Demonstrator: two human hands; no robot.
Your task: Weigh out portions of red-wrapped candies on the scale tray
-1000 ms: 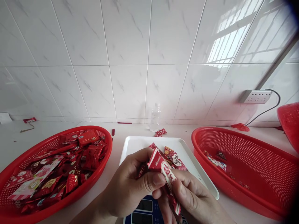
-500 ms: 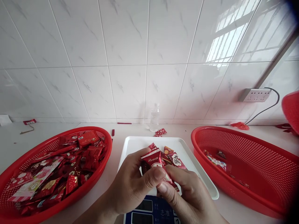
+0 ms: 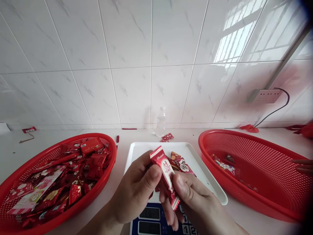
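Note:
Both hands pinch one long red and white candy wrapper [image 3: 166, 172] above the white scale tray [image 3: 141, 150]. My left hand [image 3: 135, 192] grips its upper part with thumb and fingers. My right hand [image 3: 193, 202] holds its lower end. A few more red sweets [image 3: 181, 162] lie on the tray behind the wrapper. The blue scale panel [image 3: 156, 222] with its displays shows below my hands.
A red basket [image 3: 14, 173] full of red sweets stands at the left. A second red basket [image 3: 244, 143] with a few sweets stands at the right, another person's fingertips [image 3: 303, 164] at its far edge. A small bottle [image 3: 160, 121], loose wrappers and a wall socket [image 3: 265, 96] are at the back.
The wrapper turned in my hands and now stands lengthwise with its white label facing me. The view shifted slightly, and fingertips appeared at the right edge.

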